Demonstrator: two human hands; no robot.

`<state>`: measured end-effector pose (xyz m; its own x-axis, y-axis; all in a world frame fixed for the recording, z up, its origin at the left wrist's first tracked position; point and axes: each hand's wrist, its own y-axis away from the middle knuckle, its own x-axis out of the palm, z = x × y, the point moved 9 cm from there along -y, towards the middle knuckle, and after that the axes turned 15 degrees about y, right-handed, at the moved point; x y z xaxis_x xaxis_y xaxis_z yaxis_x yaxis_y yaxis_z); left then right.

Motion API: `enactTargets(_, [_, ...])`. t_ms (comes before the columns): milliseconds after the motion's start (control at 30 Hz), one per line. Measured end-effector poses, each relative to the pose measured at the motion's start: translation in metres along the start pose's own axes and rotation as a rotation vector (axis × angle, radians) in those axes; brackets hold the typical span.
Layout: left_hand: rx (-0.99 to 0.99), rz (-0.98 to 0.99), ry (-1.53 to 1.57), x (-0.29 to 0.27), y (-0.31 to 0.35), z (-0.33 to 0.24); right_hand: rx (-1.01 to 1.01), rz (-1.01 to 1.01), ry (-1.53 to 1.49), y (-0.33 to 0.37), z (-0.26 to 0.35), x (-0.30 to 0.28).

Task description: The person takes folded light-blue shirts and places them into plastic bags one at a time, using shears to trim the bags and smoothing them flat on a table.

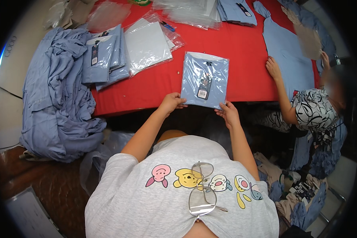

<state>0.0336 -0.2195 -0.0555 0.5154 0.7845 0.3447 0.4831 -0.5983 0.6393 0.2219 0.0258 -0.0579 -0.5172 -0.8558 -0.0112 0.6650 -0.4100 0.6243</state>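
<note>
A folded light-blue shirt in a clear plastic bag lies flat at the front edge of the red table, its lower end reaching the edge. A dark hang tag with a white label shows through the plastic. My left hand pinches the bag's lower left corner between thumb and fingers. At the lower right corner my right hand grips it the same way, thumb on top. Both forearms reach forward from my body.
Left lie heaped blue shirts, bagged shirts and white sheets in plastic. A blue cutter and clear bags lie farther back. At right a co-worker's hand rests on a spread blue shirt.
</note>
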Motion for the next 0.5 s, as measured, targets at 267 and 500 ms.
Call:
enactTargets(267, [-0.276,0.107,-0.207,-0.032,0.053,0.017,0.123,0.136,0.185,0.045,-0.043,0.038])
enactTargets(500, [-0.216,0.107,0.16,-0.029,0.053,0.038,0.082,0.037,-0.045,0.043,-0.048,0.071])
